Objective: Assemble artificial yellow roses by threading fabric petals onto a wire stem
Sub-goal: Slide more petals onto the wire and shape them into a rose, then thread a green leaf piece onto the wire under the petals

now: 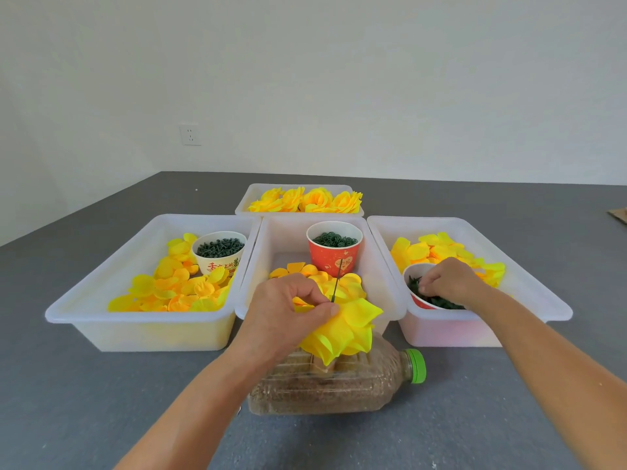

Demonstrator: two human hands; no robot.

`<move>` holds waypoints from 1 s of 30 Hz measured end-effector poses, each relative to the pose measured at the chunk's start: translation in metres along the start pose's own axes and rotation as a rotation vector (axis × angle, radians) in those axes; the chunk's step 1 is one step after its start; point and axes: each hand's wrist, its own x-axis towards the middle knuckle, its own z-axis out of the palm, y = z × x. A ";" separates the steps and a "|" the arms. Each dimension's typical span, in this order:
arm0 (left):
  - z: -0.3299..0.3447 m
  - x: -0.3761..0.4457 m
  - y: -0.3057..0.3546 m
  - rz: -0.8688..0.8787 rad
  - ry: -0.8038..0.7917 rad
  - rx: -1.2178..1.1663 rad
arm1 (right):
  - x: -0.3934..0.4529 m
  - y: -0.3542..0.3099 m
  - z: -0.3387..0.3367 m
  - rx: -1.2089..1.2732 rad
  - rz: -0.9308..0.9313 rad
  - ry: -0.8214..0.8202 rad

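The fingers of the left hand (291,310) are curled, and the thumb with the forefinger pinches the wire stem (337,283) just above the yellow petals (342,330) already threaded on it. The half-made rose hangs under this hand, over a lying plastic bottle (339,388) filled with something brown and grainy. The right hand (451,281) reaches into a red cup (419,300) in the right bin (556,312); its fingertips are bent down among small dark green pieces (437,301) (whether one is already pinched, I cannot tell).

The step in hand seems to be fetching a green piece to go on the stem after the petals. The next move will probably need one single piece lifted out and its hole brought onto the thin wire tip, while the left hand keeps the stem steady.

Further out stand the middle bin (271,239), the left bin (101,317) with loose petals, and a far bin (246,201) of finished roses (305,200).
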 end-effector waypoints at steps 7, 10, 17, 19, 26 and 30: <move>0.000 0.002 0.000 -0.005 -0.007 0.002 | -0.006 0.003 -0.009 0.498 0.032 0.132; 0.000 0.001 0.000 -0.009 -0.009 0.010 | -0.011 0.003 -0.014 0.774 0.048 0.098; -0.002 0.003 0.003 0.002 -0.015 0.060 | -0.038 -0.022 -0.027 1.113 -0.030 0.015; -0.002 0.003 0.004 -0.006 -0.016 0.061 | -0.050 -0.035 -0.027 1.150 -0.084 -0.045; -0.003 0.003 0.006 -0.012 -0.017 0.052 | -0.096 -0.086 -0.020 1.256 -0.259 -0.343; -0.003 0.003 0.007 -0.005 -0.017 0.053 | -0.107 -0.102 -0.010 1.234 -0.304 -0.346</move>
